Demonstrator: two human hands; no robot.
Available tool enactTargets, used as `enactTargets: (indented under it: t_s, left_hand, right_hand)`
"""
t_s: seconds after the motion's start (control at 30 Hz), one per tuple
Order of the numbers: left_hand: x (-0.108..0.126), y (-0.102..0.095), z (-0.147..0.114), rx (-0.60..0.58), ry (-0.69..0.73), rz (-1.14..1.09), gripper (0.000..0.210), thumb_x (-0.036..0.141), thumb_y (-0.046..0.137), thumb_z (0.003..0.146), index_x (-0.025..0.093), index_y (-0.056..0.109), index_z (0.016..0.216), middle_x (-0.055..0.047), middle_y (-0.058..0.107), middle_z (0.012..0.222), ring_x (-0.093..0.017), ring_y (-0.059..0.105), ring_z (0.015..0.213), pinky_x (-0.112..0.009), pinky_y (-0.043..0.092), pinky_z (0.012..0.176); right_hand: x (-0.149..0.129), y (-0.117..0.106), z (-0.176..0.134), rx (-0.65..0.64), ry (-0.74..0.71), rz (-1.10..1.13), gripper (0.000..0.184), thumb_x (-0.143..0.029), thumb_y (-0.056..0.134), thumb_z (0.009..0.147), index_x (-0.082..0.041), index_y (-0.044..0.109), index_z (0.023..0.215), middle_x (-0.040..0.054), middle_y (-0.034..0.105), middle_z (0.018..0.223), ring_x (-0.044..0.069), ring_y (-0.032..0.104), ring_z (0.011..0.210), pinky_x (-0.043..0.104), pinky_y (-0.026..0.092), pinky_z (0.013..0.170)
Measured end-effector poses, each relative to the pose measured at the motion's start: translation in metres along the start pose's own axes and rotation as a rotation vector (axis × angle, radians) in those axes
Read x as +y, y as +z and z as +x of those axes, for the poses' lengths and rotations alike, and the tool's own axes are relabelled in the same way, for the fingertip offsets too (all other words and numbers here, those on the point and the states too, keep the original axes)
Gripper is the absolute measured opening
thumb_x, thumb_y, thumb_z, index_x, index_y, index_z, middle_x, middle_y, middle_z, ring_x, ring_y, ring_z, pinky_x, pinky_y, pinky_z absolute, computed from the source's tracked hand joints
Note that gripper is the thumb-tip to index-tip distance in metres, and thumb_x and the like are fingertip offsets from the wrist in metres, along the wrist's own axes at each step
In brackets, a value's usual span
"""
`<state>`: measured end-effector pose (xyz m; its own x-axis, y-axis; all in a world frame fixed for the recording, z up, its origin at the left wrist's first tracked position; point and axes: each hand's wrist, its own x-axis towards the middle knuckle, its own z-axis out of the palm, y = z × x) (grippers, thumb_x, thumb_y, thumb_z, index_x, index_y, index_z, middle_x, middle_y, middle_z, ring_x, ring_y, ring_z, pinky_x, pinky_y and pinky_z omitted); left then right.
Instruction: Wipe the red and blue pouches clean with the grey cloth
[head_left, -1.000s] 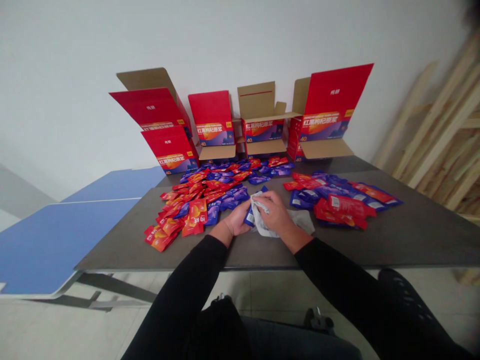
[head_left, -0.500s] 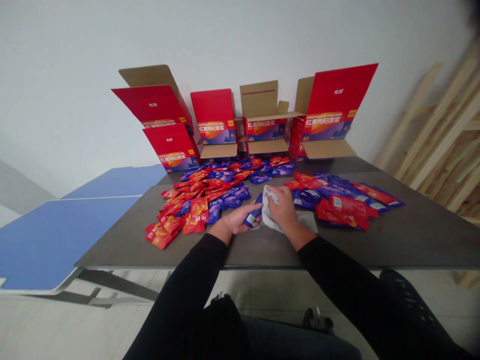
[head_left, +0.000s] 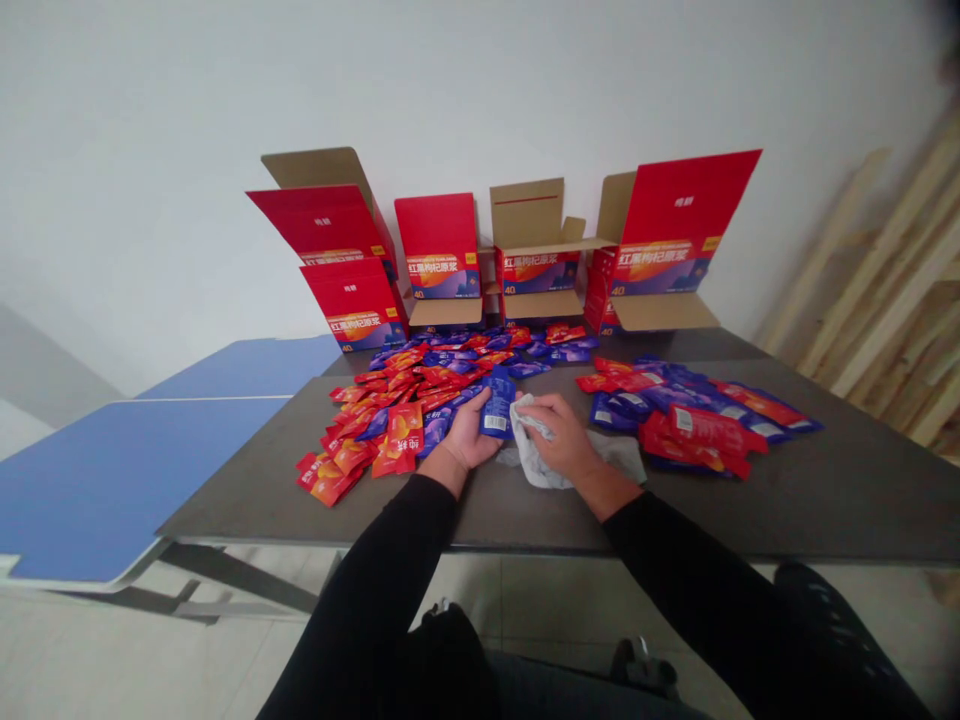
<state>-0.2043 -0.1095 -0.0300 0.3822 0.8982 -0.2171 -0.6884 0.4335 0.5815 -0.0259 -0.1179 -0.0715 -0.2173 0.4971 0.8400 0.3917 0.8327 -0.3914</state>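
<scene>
My left hand (head_left: pixel 466 437) is closed on a blue sachet (head_left: pixel 497 402), whose back with a white barcode label faces up toward me. Just to its right, my right hand (head_left: pixel 561 436) grips a bunched grey-white cloth (head_left: pixel 529 452). The cloth's edge is close beside the sachet; I cannot tell whether they touch. More of the cloth trails onto the table under my right wrist. A heap of red and blue sachets (head_left: pixel 405 428) spreads left of and beyond my left hand. Another pile of sachets (head_left: pixel 694 425) lies right of my right hand.
Open red cartons (head_left: pixel 437 245) stand in a row along the back of the dark table (head_left: pixel 540 520), against the wall. A blue table-tennis table (head_left: pixel 150 450) adjoins on the left. Wooden slats (head_left: pixel 885 310) lean at the right.
My left hand has turned the blue sachet more upright, so its labelled back shows. The cloth in my right hand has come off it to the side. The view has tilted slightly upward.
</scene>
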Motion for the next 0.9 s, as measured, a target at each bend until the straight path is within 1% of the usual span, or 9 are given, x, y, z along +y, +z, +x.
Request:
enactTargets:
  t_s: [0.07,0.13,0.23,0.3,0.4,0.57,0.7,0.8,0.9]
  left_hand:
    - [-0.001,-0.001,0.002,-0.019,-0.012,-0.013,0.044,0.037,0.044,0.102,0.006,0.067,0.123,-0.016,0.075,0.102,-0.026,0.073,0.094,-0.040,0.055,0.092]
    - [-0.002,-0.002,0.002,-0.021,-0.024,-0.015,0.045,0.039,0.044,0.103,0.006,0.068,0.123,-0.016,0.075,0.102,-0.027,0.073,0.095,-0.041,0.055,0.093]
    - [-0.004,-0.002,0.001,-0.002,-0.038,0.014,0.040,0.035,0.046,0.103,0.007,0.069,0.120,-0.015,0.076,0.098,-0.025,0.074,0.090,-0.040,0.056,0.090]
    - [-0.005,-0.002,0.001,-0.017,-0.056,0.050,0.036,0.031,0.048,0.102,0.007,0.069,0.118,-0.014,0.076,0.096,-0.024,0.074,0.086,-0.038,0.056,0.088]
    - [-0.006,-0.004,-0.001,-0.049,-0.085,0.098,0.032,0.029,0.050,0.101,0.007,0.070,0.115,-0.013,0.076,0.093,-0.022,0.074,0.083,-0.035,0.057,0.086]
    - [-0.008,-0.006,-0.004,-0.060,-0.113,0.156,0.027,0.026,0.058,0.098,0.008,0.071,0.112,-0.013,0.076,0.093,-0.022,0.075,0.081,-0.032,0.058,0.082]
    - [-0.010,-0.008,-0.003,-0.060,-0.104,0.233,0.028,0.025,0.062,0.096,0.011,0.069,0.118,-0.012,0.076,0.092,-0.022,0.074,0.076,-0.035,0.060,0.076]
    - [-0.009,-0.010,-0.004,-0.066,-0.128,0.311,0.031,0.026,0.060,0.096,0.013,0.066,0.123,-0.013,0.075,0.093,-0.023,0.074,0.075,-0.038,0.061,0.072]
    - [-0.008,-0.010,-0.007,-0.067,-0.159,0.413,0.031,0.027,0.056,0.098,0.013,0.062,0.125,-0.012,0.074,0.089,-0.023,0.074,0.072,-0.038,0.062,0.065]
  right_hand:
    - [-0.002,0.002,-0.001,-0.075,-0.104,0.022,0.028,-0.015,0.061,0.089,-0.029,0.074,0.110,0.0063,0.067,0.101,0.024,0.064,0.095,0.044,0.059,0.086]
    - [-0.003,0.003,-0.001,-0.138,-0.181,0.029,0.027,-0.014,0.062,0.087,-0.029,0.076,0.105,0.0060,0.069,0.097,0.024,0.064,0.091,0.043,0.059,0.083]
    - [-0.001,0.004,-0.001,-0.188,-0.213,0.021,0.026,-0.011,0.062,0.086,-0.027,0.077,0.101,0.0065,0.070,0.095,0.024,0.064,0.088,0.044,0.059,0.082]
    - [0.000,0.003,-0.001,-0.190,-0.188,0.009,0.027,-0.010,0.061,0.085,-0.026,0.077,0.101,0.0068,0.069,0.095,0.024,0.064,0.089,0.044,0.058,0.083]
    - [0.003,0.002,-0.002,-0.178,-0.107,-0.017,0.031,-0.009,0.062,0.083,-0.028,0.077,0.102,0.0070,0.068,0.097,0.026,0.064,0.092,0.045,0.058,0.084]
    - [0.006,-0.001,-0.002,-0.117,0.025,-0.080,0.034,-0.010,0.062,0.081,-0.030,0.076,0.105,0.0068,0.066,0.097,0.028,0.062,0.095,0.047,0.058,0.086]
    - [0.008,-0.003,0.000,-0.056,0.113,-0.132,0.032,-0.011,0.060,0.083,-0.031,0.077,0.102,0.0069,0.065,0.097,0.028,0.061,0.096,0.048,0.057,0.088]
    - [0.011,-0.003,0.000,-0.007,0.155,-0.158,0.029,-0.012,0.059,0.084,-0.028,0.077,0.100,0.0069,0.065,0.097,0.027,0.061,0.097,0.046,0.056,0.090]
    - [0.015,-0.003,0.001,0.032,0.181,-0.182,0.028,-0.012,0.058,0.083,-0.025,0.076,0.101,0.0073,0.063,0.099,0.026,0.061,0.098,0.044,0.055,0.092]
